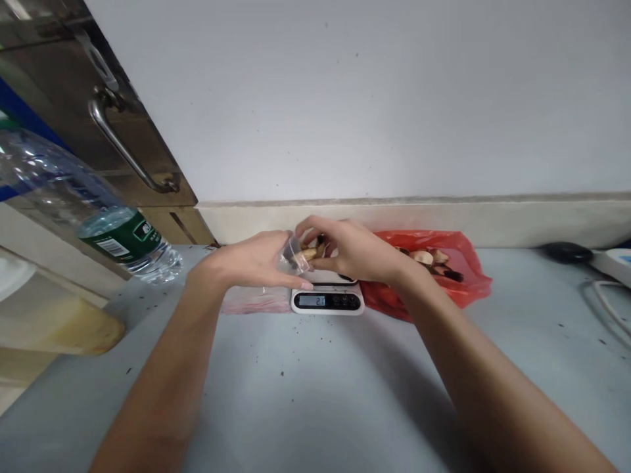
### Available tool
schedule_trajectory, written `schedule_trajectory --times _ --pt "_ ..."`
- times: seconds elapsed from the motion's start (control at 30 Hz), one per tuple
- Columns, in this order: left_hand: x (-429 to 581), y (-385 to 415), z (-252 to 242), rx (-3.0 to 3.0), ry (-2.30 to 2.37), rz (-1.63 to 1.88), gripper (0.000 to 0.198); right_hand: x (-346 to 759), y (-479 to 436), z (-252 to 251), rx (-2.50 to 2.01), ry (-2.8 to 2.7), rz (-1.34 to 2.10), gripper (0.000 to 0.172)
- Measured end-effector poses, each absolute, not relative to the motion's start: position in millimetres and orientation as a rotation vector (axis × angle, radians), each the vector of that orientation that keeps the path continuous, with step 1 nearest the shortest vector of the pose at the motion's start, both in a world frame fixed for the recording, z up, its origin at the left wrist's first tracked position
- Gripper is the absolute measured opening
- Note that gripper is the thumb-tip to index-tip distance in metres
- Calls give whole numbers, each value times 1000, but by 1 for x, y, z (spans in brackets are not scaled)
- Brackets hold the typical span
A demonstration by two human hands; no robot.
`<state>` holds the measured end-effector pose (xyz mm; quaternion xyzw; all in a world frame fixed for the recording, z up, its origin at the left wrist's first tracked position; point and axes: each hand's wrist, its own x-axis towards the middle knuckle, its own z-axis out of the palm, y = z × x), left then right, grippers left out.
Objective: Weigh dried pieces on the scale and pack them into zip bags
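The clear pouch [294,257] is hanging just above the scale, near the back of the grey counter [315,394], which is filling the lower half of the view and showing dark crumbs scattered over it. A pale wall [369,98] is rising behind the counter. At the far left a steel cabinet door is showing a curved metal handle [129,150], and below it a plastic water bottle [98,217] with a green label is looming close to the camera, tilted.

A red plastic bag [446,282] is lying open on the counter just right of the scale, with tan and dark dried pieces [430,257] resting inside it. At the far right edge a white power strip [614,263] is sitting by a dark object.

The left hand [256,263] is curling around the clear pouch and gripping it from the left, with the opening facing right. The right hand [355,253] is pinching a tan piece [309,253] between narrowed fingertips, right at the pouch's mouth; whether the piece is already inside cannot be told.

Below both hands the small white scale [328,299] is standing on the counter, its display glowing with digits too small to read surely. A flat pile of pinkish clear bags [256,302] is lying just left of it, under the left hand.
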<state>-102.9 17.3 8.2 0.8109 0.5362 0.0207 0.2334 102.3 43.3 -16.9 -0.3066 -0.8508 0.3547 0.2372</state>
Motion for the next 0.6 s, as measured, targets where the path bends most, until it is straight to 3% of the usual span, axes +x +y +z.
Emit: schedule_trajectory --times 0.1,0.2,0.37,0.5,0.6 --pt "-104 19 13 2202 1516 22 60 99 43 -20 -785 -2090 1187 38" --pt "-108 17 18 2195 1529 58 68 101 42 -17 -758 -1979 1290 31" --pt "-112 11 24 2179 1647 174 71 108 40 -9 -1167 -2120 795 7" --pt "-114 8 26 2226 1644 238 67 110 38 -6 -1496 -2433 631 33" --pt "-115 8 25 2201 1606 207 66 108 34 -3 -1631 -2602 616 37"
